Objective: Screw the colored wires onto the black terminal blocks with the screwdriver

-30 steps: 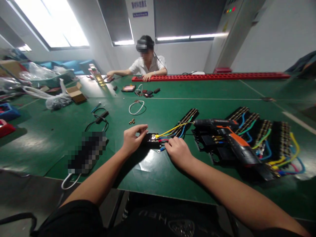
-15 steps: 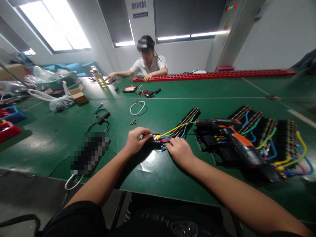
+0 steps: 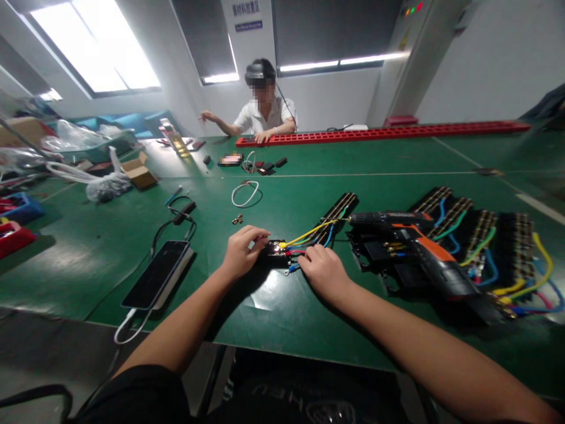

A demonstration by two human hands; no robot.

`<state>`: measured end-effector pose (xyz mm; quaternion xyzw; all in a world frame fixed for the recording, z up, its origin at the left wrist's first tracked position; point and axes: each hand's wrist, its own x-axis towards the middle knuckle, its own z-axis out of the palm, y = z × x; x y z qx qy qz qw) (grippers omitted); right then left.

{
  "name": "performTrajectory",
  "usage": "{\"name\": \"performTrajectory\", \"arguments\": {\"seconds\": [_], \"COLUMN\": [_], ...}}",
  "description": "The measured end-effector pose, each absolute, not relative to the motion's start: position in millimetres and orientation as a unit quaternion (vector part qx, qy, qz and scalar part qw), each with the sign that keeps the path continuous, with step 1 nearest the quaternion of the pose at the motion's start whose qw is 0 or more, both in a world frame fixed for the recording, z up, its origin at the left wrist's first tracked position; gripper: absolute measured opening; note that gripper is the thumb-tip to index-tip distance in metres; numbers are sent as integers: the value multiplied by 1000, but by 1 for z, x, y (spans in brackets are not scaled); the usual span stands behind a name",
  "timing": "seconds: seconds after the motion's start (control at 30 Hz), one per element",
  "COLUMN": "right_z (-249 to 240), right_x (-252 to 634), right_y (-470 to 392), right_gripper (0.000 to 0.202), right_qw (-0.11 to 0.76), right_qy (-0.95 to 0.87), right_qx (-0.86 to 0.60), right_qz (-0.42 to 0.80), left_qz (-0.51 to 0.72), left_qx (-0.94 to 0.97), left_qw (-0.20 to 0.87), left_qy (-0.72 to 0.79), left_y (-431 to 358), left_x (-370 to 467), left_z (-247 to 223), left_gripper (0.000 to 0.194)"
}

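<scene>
A small black terminal block (image 3: 276, 248) lies on the green table between my hands. Thumb and forefinger of my left hand (image 3: 242, 252) are pinched together over its left end; whatever is between them is too small to make out. A yellow wire (image 3: 304, 235) runs from the block to a long black terminal strip (image 3: 338, 213) behind it. My right hand (image 3: 324, 270) has its fingers curled over the red and blue wires at the block's right side. One blue wire ends in a loose ring terminal (image 3: 289, 271) near those fingertips.
On the right, a black and orange power drill (image 3: 424, 247) lies across black housings, beside several wired terminal strips (image 3: 481, 235). Small brass screws (image 3: 238, 219) sit beyond my left hand. A phone (image 3: 156, 274) with cables lies left. A co-worker (image 3: 265, 112) sits opposite, behind a red rail (image 3: 379, 134).
My left fingertips have shifted slightly over the terminal block; my right hand stays nearly still. Across the table, the co-worker's hand has risen off the tabletop.
</scene>
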<state>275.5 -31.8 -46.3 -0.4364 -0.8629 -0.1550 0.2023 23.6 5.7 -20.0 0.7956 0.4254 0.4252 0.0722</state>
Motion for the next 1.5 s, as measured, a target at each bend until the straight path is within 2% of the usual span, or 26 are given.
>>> {"name": "performTrajectory", "arguments": {"seconds": [0.43,0.7,1.23,1.5], "right_z": [-45,-43,-33,-32], "right_x": [276,276,271,264], "right_y": [-32,-28,-19,-14], "right_gripper": [26,20,22,24], "right_qw": [217,247,315,313], "right_qy": [-850,-848,-833,-823], "right_qx": [-457,-440,-447,-471], "right_qz": [-146,-162,-84,-51], "left_qz": [424,433,435,432], "left_qx": [783,787,795,796], "left_qw": [47,46,38,42], "left_qy": [452,436,422,423], "left_y": [5,4,1,0], "left_x": [25,26,28,29], "left_z": [-19,-15,-11,-11], "left_gripper": [18,25,16,15]}}
